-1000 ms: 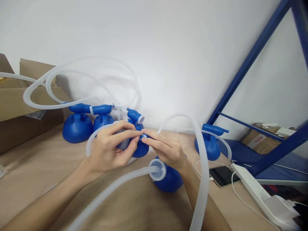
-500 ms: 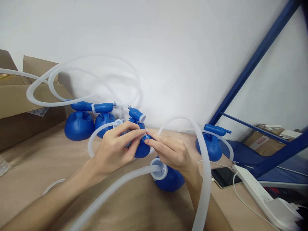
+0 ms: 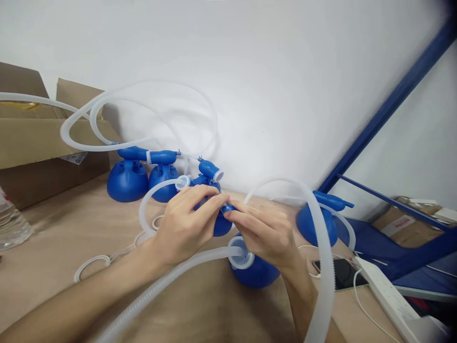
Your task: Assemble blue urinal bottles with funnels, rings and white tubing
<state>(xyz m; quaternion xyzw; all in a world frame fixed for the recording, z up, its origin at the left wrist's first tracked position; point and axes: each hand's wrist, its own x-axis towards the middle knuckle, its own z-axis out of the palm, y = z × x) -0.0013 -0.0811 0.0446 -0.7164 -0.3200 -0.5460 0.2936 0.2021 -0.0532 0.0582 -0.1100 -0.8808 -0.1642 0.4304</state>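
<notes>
Two hands (image 3: pixel 191 224) (image 3: pixel 266 233) pinching blue piece (image 3: pixel 224 208), red-marked box label (image 3: pixel 401 224), perhaps lettered, blurred.

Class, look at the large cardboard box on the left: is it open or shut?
Open. The cardboard box has flaps standing up at its top, and part of its inside shows.

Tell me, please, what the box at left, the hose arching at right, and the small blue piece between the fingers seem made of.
Box: cardboard, matt brown, judging by its standing flaps. Hose: probably flexible plastic, translucent, low sheen; it curves and has ridges. Small blue piece: perhaps plastic, glossy by its highlights, but fingers partly cover it.
</notes>
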